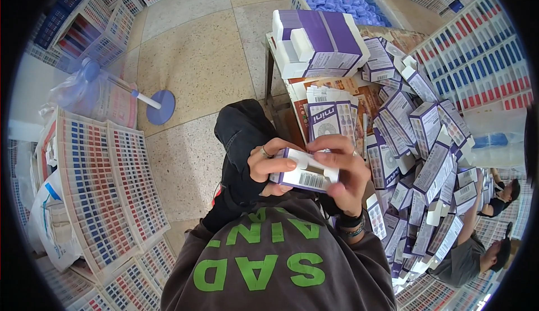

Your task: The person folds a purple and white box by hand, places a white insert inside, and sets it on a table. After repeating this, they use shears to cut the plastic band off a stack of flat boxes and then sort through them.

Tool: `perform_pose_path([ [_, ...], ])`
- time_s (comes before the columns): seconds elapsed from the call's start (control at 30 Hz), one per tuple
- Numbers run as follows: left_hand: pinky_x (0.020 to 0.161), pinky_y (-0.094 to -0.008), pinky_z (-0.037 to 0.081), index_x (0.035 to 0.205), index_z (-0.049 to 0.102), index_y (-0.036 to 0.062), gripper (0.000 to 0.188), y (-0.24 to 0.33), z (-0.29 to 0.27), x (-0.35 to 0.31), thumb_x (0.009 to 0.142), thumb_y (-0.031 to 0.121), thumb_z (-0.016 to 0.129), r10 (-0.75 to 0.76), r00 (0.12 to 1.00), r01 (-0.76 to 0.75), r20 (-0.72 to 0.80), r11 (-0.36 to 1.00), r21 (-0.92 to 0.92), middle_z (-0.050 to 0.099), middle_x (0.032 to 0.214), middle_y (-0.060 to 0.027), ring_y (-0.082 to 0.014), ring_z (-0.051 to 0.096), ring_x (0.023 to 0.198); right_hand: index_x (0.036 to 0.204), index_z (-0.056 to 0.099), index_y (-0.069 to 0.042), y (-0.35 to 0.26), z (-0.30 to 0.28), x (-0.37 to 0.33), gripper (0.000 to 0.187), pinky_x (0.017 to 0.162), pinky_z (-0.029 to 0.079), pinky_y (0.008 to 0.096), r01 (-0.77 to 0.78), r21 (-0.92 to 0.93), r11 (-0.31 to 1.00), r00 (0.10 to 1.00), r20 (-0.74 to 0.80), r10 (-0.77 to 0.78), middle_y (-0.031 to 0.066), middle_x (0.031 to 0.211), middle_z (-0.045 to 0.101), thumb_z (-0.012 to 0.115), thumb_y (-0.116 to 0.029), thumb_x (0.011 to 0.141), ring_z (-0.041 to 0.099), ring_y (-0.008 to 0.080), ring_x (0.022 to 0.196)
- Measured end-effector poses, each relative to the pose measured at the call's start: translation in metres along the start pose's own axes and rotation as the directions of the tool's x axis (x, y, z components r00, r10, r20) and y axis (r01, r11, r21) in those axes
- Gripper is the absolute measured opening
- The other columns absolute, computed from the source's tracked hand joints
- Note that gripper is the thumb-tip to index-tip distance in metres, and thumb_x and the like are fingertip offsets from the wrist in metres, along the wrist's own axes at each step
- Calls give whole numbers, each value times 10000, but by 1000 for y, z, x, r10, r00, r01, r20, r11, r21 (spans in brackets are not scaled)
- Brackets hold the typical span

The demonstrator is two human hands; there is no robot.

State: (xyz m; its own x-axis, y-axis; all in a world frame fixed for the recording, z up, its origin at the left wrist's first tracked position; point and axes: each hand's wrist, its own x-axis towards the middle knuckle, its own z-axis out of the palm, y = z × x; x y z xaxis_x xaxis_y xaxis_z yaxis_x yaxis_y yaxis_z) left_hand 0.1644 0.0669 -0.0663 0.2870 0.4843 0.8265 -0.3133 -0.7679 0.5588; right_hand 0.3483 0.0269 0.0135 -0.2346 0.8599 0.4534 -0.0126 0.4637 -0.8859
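A small purple and white carton (312, 179) is held up in front of my chest, its end flaps spread and an opening showing between them. My left hand (272, 166) grips the carton's left end, thumb over the top. At the carton's right end, my right hand (347, 172) has its thumb and fingers on the flaps. What lies inside the carton cannot be made out. Just beyond my hands, flat purple and white carton blanks (328, 119) lie stacked on the table.
A heap of purple and white cartons (415, 137) covers the table's right side. A larger purple box (328, 41) stands at its far end, before a bin of blue pieces (345, 8). Crates of red and blue items (106, 193) stand left. Two people work at right.
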Motion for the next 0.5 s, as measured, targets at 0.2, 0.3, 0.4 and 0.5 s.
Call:
perform_pose_path([
  [0.2,698,-398,496,1147,494,54,352,-3,5,-4,858,198,635,-58,985,20,-165,974,-227,606,934,-188,-311,596,790,1117,653,-59,3,0,7,583,747,529,354,342,-443,829,939,186,-289,175,1086,608,773,-437,688,633,310,949],
  [0.3,706,-399,490,1154,487,51,363,-2,4,-8,853,187,635,-72,988,37,-136,969,-245,607,932,-192,-310,591,793,1120,652,-54,6,-4,3,647,735,538,375,355,-496,792,934,234,-271,191,1083,612,764,-497,661,641,333,931],
  [0.4,704,-399,498,1171,479,57,383,-1,1,-11,844,178,638,-99,991,73,-92,964,-254,610,947,-201,-320,600,809,1108,646,-20,10,-10,-3,682,755,542,409,355,-536,766,928,300,-221,225,1081,615,732,-543,679,647,366,919],
  [0.5,734,-400,513,1187,469,69,431,6,-5,-5,849,232,681,-151,989,150,-1,981,-121,612,989,-228,-340,620,877,1156,618,-15,15,-13,-4,718,756,553,398,335,-477,813,930,303,-206,238,1111,612,765,-513,659,656,364,942],
])
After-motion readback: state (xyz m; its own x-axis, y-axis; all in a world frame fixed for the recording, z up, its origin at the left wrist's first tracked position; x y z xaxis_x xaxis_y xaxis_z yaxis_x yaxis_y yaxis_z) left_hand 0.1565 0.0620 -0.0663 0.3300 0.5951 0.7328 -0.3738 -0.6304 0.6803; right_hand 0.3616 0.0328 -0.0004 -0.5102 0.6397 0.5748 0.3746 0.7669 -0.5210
